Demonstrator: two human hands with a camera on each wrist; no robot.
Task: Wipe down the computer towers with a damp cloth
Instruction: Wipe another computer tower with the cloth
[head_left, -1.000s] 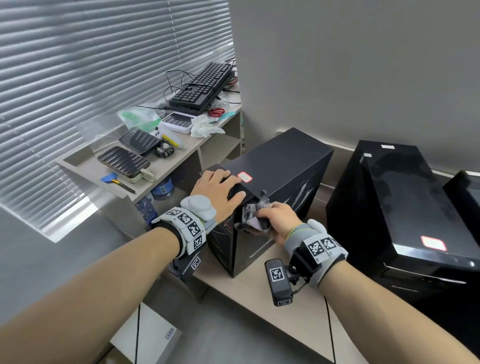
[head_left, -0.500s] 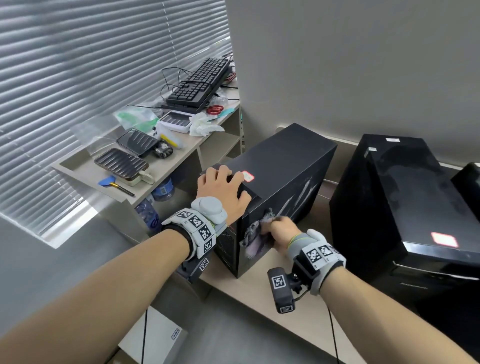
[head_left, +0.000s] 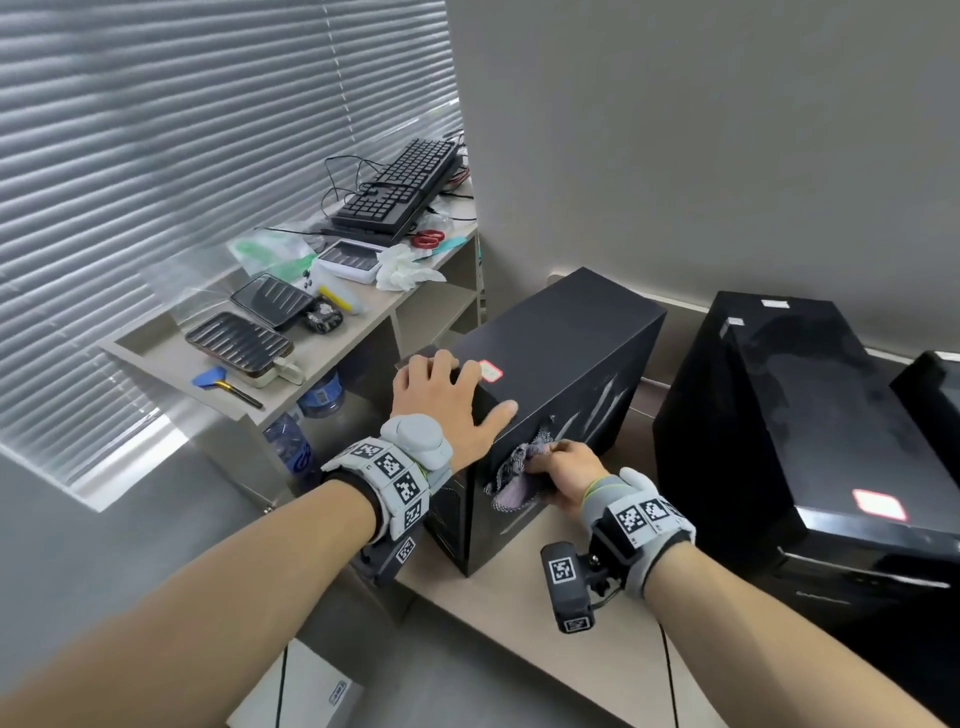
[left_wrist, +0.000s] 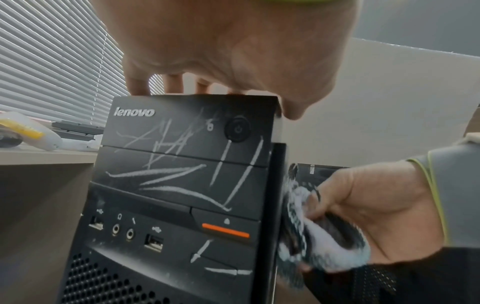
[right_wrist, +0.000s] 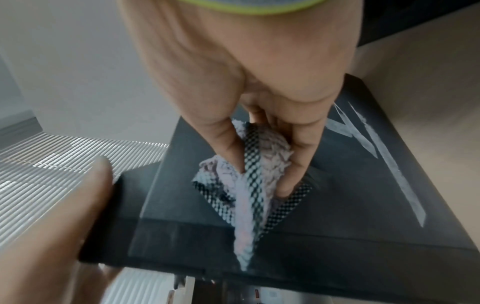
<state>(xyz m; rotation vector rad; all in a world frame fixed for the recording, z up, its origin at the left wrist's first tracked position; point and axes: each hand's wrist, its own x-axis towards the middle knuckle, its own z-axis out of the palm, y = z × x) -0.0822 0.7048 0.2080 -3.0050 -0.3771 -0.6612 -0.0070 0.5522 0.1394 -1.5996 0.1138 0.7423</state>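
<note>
A black computer tower (head_left: 566, 343) stands on a low beige platform (head_left: 545, 613). White chalky streaks mark its front (left_wrist: 182, 174) and its right side panel (right_wrist: 384, 156). My left hand (head_left: 447, 395) rests flat on the tower's top front corner, thumb over the right edge. My right hand (head_left: 561, 467) grips a crumpled grey-white patterned cloth (head_left: 511, 475) and presses it against the right side panel near the front edge. The cloth (right_wrist: 249, 172) is pinched between thumb and fingers; it also shows in the left wrist view as the cloth (left_wrist: 311, 232).
A second, larger black tower (head_left: 810, 426) stands to the right, and a third (head_left: 935, 384) at the far right edge. A low shelf (head_left: 332, 353) on the left carries keyboards (head_left: 400, 192), trays and small tools. A white box (head_left: 306, 696) lies on the floor.
My right hand with the cloth has moved down from the tower's top edge onto the right side panel. The left hand has stayed on the top corner.
</note>
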